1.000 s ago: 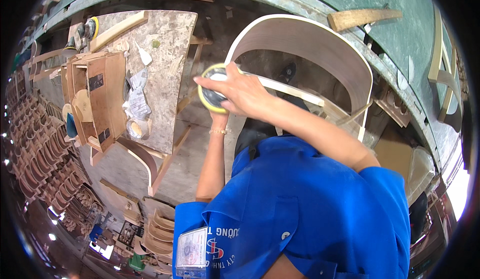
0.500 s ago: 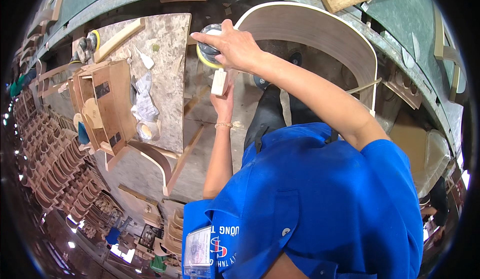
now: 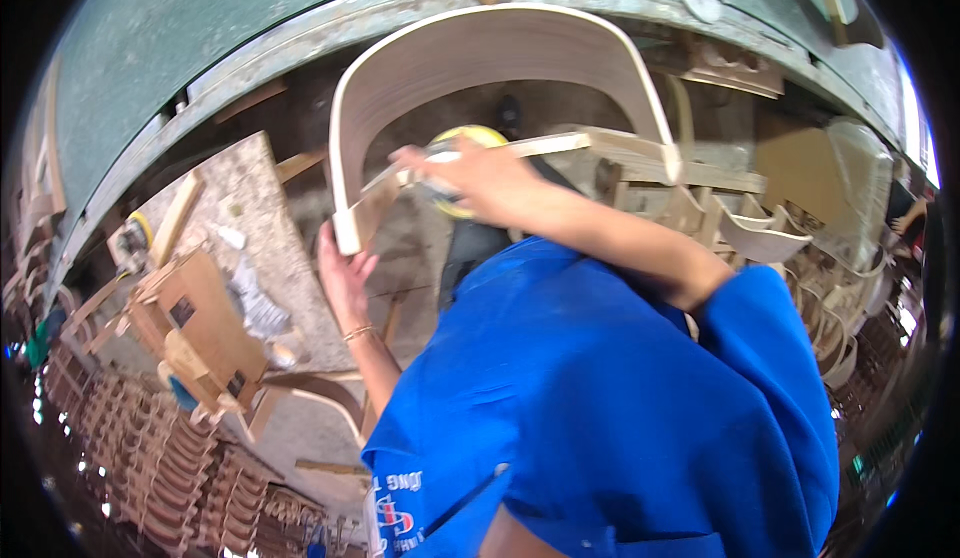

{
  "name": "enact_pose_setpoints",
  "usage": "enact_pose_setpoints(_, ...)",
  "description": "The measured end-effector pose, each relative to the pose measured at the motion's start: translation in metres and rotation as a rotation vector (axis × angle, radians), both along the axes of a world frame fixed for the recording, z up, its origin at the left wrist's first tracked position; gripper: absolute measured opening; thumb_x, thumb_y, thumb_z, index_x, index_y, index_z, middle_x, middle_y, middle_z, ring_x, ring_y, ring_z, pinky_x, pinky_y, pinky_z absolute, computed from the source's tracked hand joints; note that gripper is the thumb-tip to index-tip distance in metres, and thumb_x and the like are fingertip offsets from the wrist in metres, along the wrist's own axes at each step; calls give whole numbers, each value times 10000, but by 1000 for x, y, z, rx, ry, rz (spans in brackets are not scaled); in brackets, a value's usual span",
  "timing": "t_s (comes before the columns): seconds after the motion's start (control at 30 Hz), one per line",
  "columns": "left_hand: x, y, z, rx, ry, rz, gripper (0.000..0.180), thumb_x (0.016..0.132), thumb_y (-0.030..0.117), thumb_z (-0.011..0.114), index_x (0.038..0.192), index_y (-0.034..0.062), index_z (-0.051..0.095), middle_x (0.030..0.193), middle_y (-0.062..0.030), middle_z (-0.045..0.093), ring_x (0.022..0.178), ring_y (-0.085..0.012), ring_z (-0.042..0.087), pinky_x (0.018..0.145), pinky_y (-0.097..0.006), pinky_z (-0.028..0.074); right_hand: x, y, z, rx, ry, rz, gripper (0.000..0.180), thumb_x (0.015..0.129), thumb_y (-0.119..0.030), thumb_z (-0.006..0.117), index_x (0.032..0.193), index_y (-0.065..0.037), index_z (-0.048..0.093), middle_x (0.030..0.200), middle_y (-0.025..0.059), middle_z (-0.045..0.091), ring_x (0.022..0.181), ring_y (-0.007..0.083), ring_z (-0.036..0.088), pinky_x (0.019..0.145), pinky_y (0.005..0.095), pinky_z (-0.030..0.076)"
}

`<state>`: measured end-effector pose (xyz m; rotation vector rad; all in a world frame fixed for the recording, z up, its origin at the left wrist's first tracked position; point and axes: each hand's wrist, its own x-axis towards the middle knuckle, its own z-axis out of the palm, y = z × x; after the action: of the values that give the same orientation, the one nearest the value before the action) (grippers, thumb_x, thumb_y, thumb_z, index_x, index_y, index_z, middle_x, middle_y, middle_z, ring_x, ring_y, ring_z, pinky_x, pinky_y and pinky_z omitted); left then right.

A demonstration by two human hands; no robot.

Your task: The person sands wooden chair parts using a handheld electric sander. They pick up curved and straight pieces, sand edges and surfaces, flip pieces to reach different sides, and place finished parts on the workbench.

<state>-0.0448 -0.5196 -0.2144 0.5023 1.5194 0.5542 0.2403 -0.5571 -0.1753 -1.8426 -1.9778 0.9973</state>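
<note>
The curved plywood chair back point(image 3: 500, 53) stands on edge in front of me, arched like a hoop, its bent face turned up and its two ends pointing down toward my chest. My left hand point(image 3: 345, 268) is open under the near left end, palm up against the cut edge, propping the piece so it stays put and does not rock. My right hand point(image 3: 480, 178) is closed over the top of a round sander with a yellow pad point(image 3: 465, 138), pressing it against the inside of the arch beside a thin wooden slat point(image 3: 545, 144) that crosses the opening. I judge that holding the piece upright like this lets the pad get at the inner curve, which would be out of reach if it lay flat.

My blue sleeve point(image 3: 700, 358) fills the lower part of the view. To my left is the speckled counter point(image 3: 250, 198), carrying a small wooden frame point(image 3: 195, 323), a crumpled rag point(image 3: 250, 293) and a second sander with a yellow disc point(image 3: 135, 238) near the far corner. Stacks of bent chair parts point(image 3: 150, 458) sit on the floor lower left, and more curved shells point(image 3: 760, 238) are piled to my right.
</note>
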Motion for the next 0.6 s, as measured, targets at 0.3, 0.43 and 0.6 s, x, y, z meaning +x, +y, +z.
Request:
enact_pose_setpoints(0.3,15,16,5,51,-99,-156,524,962,359,516,1387,70,412,1219,-153,567,825,-294,691,649,-304,583,7,-7,39,-61,36,-197,843,717,-137,733,1420,-384,339,1006,199,481,742,340,631,645,414,543)
enact_pose_setpoints(0.43,-9,-29,-30,-43,-722,484,508,985,315,455,1419,73,349,1361,-143,489,1175,-300,544,984,-443,474,-45,23,44,-25,190,68,642,768,-205,679,1359,-334,465,1039,202,517,867,316,610,653,385,538)
enact_pose_setpoints(0.6,-15,-52,-56,-56,-813,514,549,980,460,396,1339,49,449,1357,-133,492,1207,-295,513,1018,-469,438,-119,38,20,-22,278,154,695,726,-140,676,1362,-325,466,1017,230,480,845,327,596,651,404,533)
